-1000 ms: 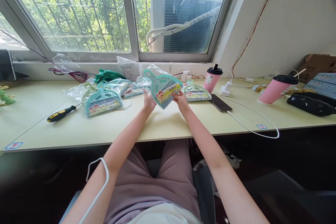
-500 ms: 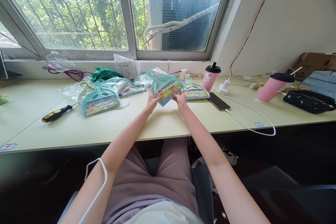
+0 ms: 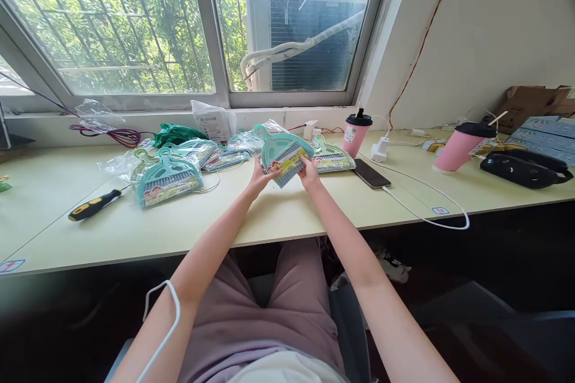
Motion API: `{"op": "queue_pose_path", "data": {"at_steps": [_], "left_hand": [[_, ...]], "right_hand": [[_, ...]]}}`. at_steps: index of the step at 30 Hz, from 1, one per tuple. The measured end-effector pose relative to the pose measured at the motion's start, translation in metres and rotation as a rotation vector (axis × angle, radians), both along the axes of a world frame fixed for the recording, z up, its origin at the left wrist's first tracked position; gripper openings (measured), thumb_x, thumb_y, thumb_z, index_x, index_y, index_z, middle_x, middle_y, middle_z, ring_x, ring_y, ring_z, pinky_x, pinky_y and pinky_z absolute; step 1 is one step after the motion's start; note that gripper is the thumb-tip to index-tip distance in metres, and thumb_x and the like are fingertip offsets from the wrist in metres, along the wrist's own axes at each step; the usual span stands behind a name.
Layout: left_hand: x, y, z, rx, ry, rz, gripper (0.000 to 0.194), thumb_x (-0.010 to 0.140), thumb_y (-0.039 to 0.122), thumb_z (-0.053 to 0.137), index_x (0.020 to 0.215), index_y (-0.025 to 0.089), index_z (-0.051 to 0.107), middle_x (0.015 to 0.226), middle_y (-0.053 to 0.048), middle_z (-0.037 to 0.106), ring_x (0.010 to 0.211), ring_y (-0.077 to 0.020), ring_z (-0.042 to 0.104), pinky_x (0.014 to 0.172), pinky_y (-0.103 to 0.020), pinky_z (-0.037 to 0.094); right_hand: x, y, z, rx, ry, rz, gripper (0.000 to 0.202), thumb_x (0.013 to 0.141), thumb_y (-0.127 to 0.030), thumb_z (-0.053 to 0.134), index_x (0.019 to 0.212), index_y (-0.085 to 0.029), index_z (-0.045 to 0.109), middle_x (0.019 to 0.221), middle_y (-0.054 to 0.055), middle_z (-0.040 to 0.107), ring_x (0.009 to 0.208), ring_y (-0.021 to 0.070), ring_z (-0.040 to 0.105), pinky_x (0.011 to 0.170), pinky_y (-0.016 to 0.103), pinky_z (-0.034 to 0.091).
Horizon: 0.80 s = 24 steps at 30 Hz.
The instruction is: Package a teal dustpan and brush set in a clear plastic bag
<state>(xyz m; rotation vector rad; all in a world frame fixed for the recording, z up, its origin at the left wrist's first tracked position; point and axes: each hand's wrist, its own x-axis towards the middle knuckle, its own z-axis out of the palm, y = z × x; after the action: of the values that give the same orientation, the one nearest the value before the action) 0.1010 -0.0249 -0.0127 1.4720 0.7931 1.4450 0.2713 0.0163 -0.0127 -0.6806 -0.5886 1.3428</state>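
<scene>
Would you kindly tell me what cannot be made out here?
- Head view: label print on the held brush set is too small.
- Left hand and right hand: fingertips hidden behind it.
- Black device is cut off by the left edge.

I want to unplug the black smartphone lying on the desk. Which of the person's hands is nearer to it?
Right. The right hand grips the teal plastic dustpan-and-brush set just left of the black smartphone; the left hand holds the set's other side, farther away.
</scene>
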Motion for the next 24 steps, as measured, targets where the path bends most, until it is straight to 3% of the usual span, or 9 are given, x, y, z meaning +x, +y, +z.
{"op": "queue_pose_path", "data": {"at_steps": [7, 15, 18, 24], "left_hand": [[0.005, 0.000, 0.000, 0.055, 0.069, 0.043, 0.106, 0.050, 0.037, 0.093, 0.138, 0.024, 0.035, 0.124, -0.012, 0.060, 0.121, -0.0335, 0.058, 0.100, -0.051, 0.050], [0.015, -0.016, 0.006, -0.094, 0.137, -0.138, 0.093, 0.064, 0.040, 0.086, 0.141, 0.027, 0.036, 0.125, -0.013, 0.066, 0.095, -0.0263, 0.072, 0.084, -0.042, 0.056], [0.016, -0.016, 0.005, -0.128, 0.191, -0.169, 0.081, 0.066, 0.045, 0.085, 0.133, 0.022, 0.048, 0.120, -0.016, 0.069, 0.086, -0.0255, 0.074, 0.082, -0.041, 0.056], [0.015, -0.012, -0.003, -0.156, 0.331, -0.165, 0.059, 0.070, 0.056, 0.079, 0.109, 0.013, 0.067, 0.091, -0.017, 0.076, 0.074, -0.0266, 0.073, 0.074, -0.043, 0.058]], "right_hand": [[0.007, -0.005, 0.010, 0.055, 0.040, 0.018, 0.011, 0.080, -0.016, 0.066, 0.090, -0.021, 0.068, 0.091, 0.001, 0.078, 0.100, 0.0174, 0.072, 0.091, 0.032, 0.060], [0.017, -0.011, 0.020, 0.157, 0.076, -0.147, 0.014, 0.082, -0.021, 0.065, 0.095, -0.021, 0.068, 0.100, 0.002, 0.077, 0.108, 0.0174, 0.070, 0.103, 0.035, 0.054], [0.020, -0.010, 0.020, 0.186, 0.066, -0.186, 0.016, 0.082, -0.025, 0.065, 0.098, -0.021, 0.068, 0.104, 0.002, 0.076, 0.108, 0.0166, 0.069, 0.103, 0.033, 0.054], [0.023, -0.010, 0.019, 0.212, 0.062, -0.232, 0.023, 0.080, -0.030, 0.069, 0.102, -0.024, 0.067, 0.107, 0.002, 0.075, 0.111, 0.0177, 0.068, 0.103, 0.036, 0.055]]}}
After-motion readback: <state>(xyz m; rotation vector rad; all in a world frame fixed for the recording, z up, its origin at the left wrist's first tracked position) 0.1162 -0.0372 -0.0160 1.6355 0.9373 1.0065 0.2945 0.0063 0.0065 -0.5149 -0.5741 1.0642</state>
